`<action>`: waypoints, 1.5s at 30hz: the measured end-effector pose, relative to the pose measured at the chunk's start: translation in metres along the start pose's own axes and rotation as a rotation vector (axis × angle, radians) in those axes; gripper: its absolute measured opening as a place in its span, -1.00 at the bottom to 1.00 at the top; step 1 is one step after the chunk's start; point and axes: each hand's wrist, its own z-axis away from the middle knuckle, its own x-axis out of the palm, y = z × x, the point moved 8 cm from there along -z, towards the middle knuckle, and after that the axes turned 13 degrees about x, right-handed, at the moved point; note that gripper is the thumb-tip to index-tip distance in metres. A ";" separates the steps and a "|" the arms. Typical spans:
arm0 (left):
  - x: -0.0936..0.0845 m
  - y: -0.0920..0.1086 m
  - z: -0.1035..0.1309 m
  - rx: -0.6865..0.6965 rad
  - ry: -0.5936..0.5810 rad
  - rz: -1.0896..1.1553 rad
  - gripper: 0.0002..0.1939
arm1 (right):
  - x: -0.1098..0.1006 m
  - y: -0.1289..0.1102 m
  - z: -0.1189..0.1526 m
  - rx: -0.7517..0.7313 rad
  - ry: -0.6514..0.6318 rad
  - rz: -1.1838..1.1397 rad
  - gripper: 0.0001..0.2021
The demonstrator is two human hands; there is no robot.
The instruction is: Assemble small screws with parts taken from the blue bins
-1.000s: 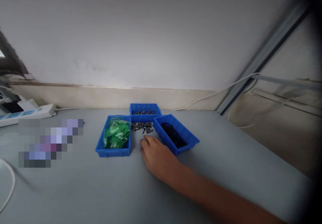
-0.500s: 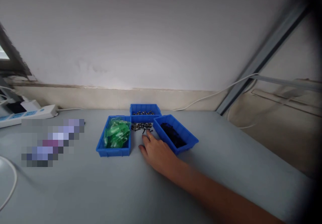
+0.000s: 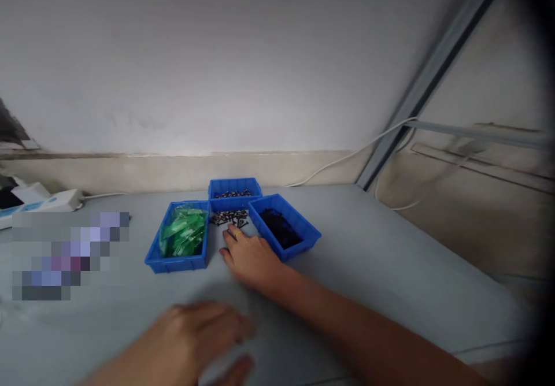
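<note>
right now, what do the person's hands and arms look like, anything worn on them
The right hand is ungloved, with a plain gold-coloured ring on one finger. The right forearm shows no sleeve, watch or bracelet. The left hand is also ungloved, but too blurred to tell whether it wears a ring.

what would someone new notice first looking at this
Probably the bright green plastic pieces in the left blue bin, the most vivid colour on the grey table. Next, likely the loose screws piled between that bin and the right blue bin, with the right hand at their near edge. The left hand looms blurred in the foreground.
</note>
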 end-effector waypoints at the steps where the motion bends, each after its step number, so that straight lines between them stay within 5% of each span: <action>1: -0.008 -0.010 -0.001 -0.046 0.007 -0.119 -0.77 | -0.001 0.000 0.001 -0.010 0.001 -0.006 -0.61; 3: -0.009 -0.026 -0.004 -0.012 -0.129 -0.413 -0.77 | -0.002 0.000 0.002 -0.023 0.002 -0.011 -0.65; 5: -0.002 -0.034 -0.006 0.169 -0.235 -0.597 -0.73 | -0.004 0.000 0.004 -0.034 0.017 -0.010 -0.68; 8: 0.005 -0.043 -0.003 0.325 -0.226 -0.714 -0.73 | -0.005 0.001 0.005 -0.041 0.066 -0.003 -0.65; 12: 0.005 -0.046 0.003 0.365 -0.155 -0.690 -0.73 | 0.000 0.001 0.002 -0.071 0.068 0.042 -0.66; 29: 0.005 -0.055 0.006 0.213 -0.162 -0.741 -0.71 | -0.018 -0.012 0.021 -0.177 0.116 0.163 -0.85; 37: -0.005 -0.075 0.012 -0.110 -0.103 -0.755 -0.70 | -0.013 -0.029 0.032 -0.422 0.028 -0.002 -0.88; 41: -0.012 -0.082 0.015 -0.228 -0.089 -0.698 -0.71 | -0.018 -0.022 0.033 -0.362 -0.008 -0.221 -0.84; 45: -0.007 -0.083 0.014 -0.184 -0.098 -0.609 -0.73 | -0.027 -0.013 0.031 -0.261 -0.065 -0.473 -0.84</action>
